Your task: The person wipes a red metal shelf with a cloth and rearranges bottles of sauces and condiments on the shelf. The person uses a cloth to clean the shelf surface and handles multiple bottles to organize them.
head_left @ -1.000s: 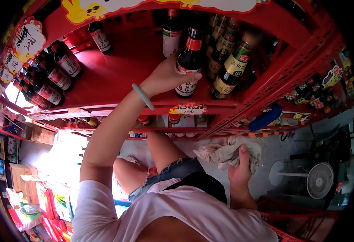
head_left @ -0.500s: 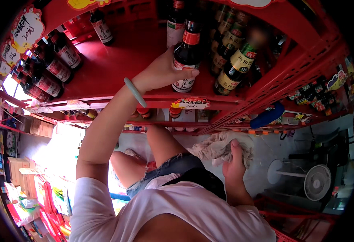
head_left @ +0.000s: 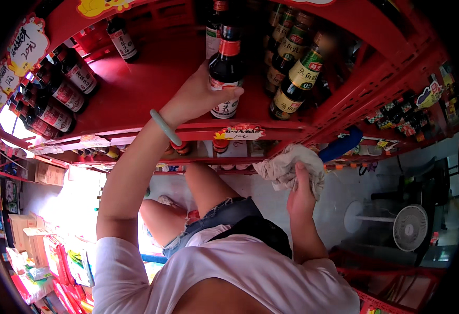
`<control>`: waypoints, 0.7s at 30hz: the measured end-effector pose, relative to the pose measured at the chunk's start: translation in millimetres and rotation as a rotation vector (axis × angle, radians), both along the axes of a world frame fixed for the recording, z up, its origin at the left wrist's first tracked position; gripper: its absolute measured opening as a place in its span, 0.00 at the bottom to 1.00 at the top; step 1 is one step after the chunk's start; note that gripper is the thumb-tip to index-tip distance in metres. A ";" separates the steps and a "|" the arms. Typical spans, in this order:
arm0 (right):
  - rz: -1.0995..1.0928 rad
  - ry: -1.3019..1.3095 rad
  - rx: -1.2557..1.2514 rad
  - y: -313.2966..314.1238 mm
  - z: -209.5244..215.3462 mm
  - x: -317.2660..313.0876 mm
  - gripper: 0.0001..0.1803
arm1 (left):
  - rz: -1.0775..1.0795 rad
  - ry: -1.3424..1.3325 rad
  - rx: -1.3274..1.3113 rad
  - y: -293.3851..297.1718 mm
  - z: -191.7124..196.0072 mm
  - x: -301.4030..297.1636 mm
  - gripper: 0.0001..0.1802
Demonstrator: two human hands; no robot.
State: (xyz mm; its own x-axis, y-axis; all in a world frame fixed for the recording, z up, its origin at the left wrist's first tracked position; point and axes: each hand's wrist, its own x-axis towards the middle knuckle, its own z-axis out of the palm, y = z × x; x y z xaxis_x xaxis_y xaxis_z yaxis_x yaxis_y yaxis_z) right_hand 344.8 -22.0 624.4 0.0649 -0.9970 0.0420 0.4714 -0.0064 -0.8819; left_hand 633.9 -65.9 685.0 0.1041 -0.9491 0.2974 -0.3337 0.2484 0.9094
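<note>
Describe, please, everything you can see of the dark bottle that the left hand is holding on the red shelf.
The dark bottle looks like glass filled with dark liquid, with a red band at its neck and a white-and-red label low on its body. It stands roughly upright on the red shelf, near the front edge. The left hand grips its lower body, thumb across the label. Other bottles stand close behind it and to its right.

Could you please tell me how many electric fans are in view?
1: a white fan stands on the floor at lower right, beyond the right hand holding the cloth. Others may be hidden.
</note>
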 end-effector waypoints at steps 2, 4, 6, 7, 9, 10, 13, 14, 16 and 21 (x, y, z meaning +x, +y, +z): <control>-0.005 -0.004 -0.009 -2.4 -2.0 -2.2 0.12 | 0.036 0.015 0.004 -0.6 -2.7 5.8 0.34; 0.002 -0.022 0.003 -3.7 -8.3 -5.4 0.11 | 0.077 0.052 0.012 2.3 -3.1 11.4 0.35; 0.021 -0.013 0.022 -2.8 -11.5 -5.5 0.11 | 0.093 0.056 0.034 7.2 -0.4 22.1 0.36; 0.028 -0.006 0.033 -1.9 -13.0 -5.9 0.11 | 0.099 0.060 0.046 8.5 2.2 24.4 0.36; 0.048 0.028 0.072 1.1 -15.3 -5.5 0.14 | 0.093 0.039 0.017 12.9 8.8 23.8 0.34; 0.063 0.044 0.089 2.3 -15.9 -4.3 0.16 | 0.083 0.026 0.003 14.0 8.9 26.3 0.34; 0.085 0.112 0.068 4.0 -21.9 -0.1 0.12 | 0.093 0.011 -0.005 13.6 6.9 22.8 0.34; 0.097 0.115 0.082 5.0 -22.6 1.3 0.12 | 0.105 0.011 -0.003 12.6 5.3 20.1 0.34; 0.121 0.124 0.108 7.3 -22.4 4.3 0.13 | 0.072 0.049 0.019 8.9 2.1 15.7 0.34; 0.158 0.056 0.131 12.6 -12.7 15.4 0.11 | -0.074 0.057 0.036 5.0 9.2 -4.6 0.30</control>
State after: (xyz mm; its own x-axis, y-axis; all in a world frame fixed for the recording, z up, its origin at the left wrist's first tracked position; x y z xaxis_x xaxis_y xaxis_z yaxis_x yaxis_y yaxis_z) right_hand 360.2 -9.5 611.7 0.2197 -0.9709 -0.0954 0.4080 0.1803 -0.8950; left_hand 629.4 -60.9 694.2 0.0496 -0.9647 0.2586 -0.2628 0.2372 0.9352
